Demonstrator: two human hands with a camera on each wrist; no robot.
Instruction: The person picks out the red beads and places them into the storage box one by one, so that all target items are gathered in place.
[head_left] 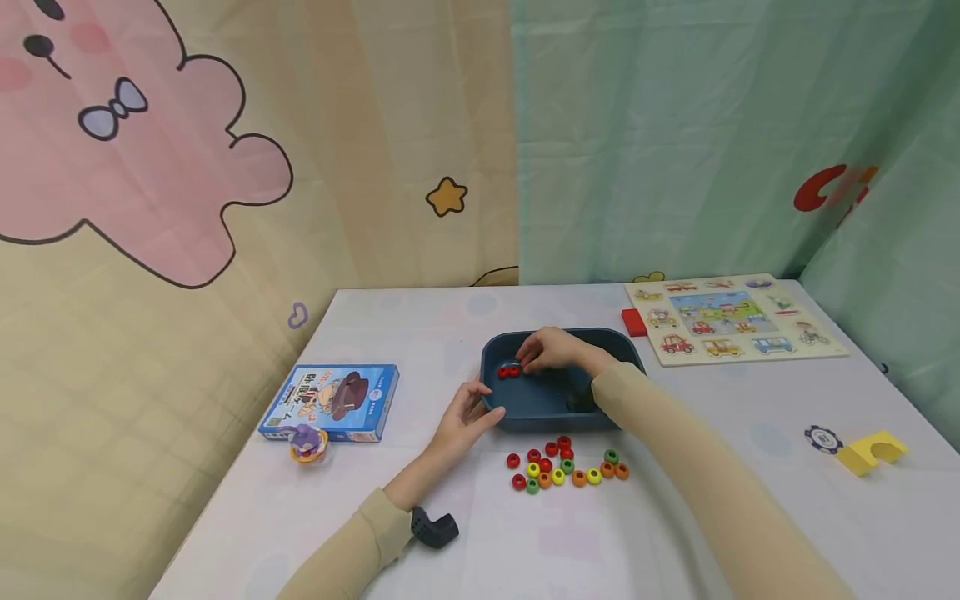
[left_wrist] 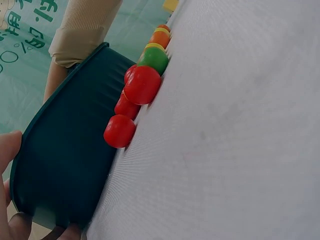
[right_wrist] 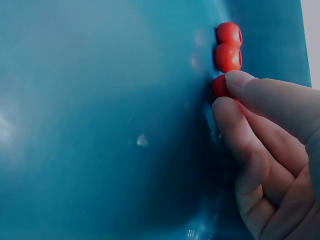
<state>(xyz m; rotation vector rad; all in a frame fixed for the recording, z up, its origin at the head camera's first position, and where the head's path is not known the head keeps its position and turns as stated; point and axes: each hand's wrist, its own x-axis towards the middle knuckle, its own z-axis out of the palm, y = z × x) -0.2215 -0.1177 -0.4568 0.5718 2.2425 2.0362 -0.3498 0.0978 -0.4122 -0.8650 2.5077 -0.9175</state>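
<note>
A dark blue plastic basin [head_left: 540, 421] stands on the table. My right hand [head_left: 555, 348] reaches inside it and pinches a red bead [right_wrist: 219, 87] between thumb and fingertip. Two more red beads [right_wrist: 228, 46] lie in a row against the basin wall, just beyond that bead. My left hand [head_left: 465, 417] holds the basin's near left corner, thumb on the front and fingers along the left side. In front of the basin, several loose red, yellow, green and orange beads [head_left: 558, 477] lie on the table; the left wrist view shows the red ones [left_wrist: 142, 85] close to its wall.
At left lies a blue game box [head_left: 330, 400] with a small purple toy figure [head_left: 306, 442] by its corner. A wooden picture puzzle [head_left: 738, 321] and a red block [head_left: 633, 322] are at back right. A yellow arch block [head_left: 870, 452] and a round chip [head_left: 822, 439] lie right.
</note>
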